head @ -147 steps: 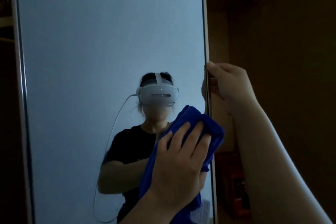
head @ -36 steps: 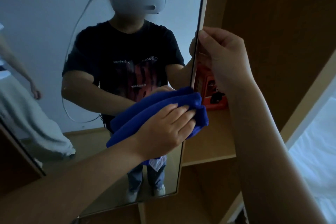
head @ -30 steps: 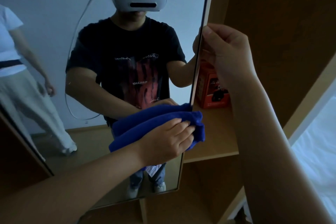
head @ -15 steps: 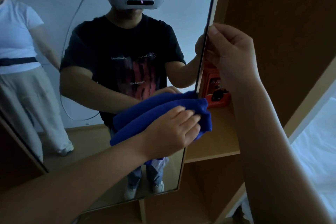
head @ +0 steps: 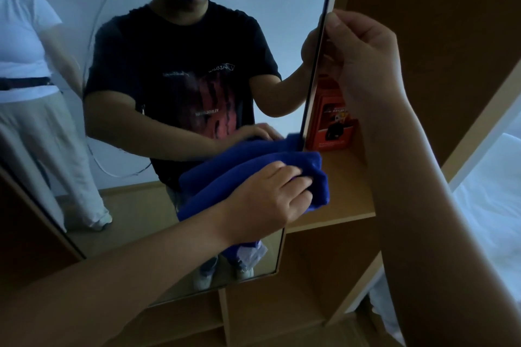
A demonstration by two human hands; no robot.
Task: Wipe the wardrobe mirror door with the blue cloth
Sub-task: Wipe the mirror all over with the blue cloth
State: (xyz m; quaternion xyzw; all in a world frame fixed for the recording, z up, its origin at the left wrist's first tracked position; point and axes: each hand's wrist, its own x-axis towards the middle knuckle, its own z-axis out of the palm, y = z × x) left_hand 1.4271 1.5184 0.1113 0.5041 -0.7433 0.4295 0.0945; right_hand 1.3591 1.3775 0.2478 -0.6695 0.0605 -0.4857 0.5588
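Pressing one blue cloth (head: 253, 172) on one mirror door (head: 112, 205), seemingly flat.

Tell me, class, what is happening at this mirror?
A person is wiping the wardrobe mirror door with a bunched blue cloth. The left hand presses the cloth on the glass near the door's right edge, low down. The right hand holds that edge in its grip. A red box stands on the shelf behind.

The left hand (head: 265, 200) covered the middle of the blue cloth (head: 253, 175). The right hand (head: 363, 62) hid the top of an orange box (head: 329, 124). The mirror door (head: 158, 70) was cut off at the top edge, and its small shirt print was unreadable.
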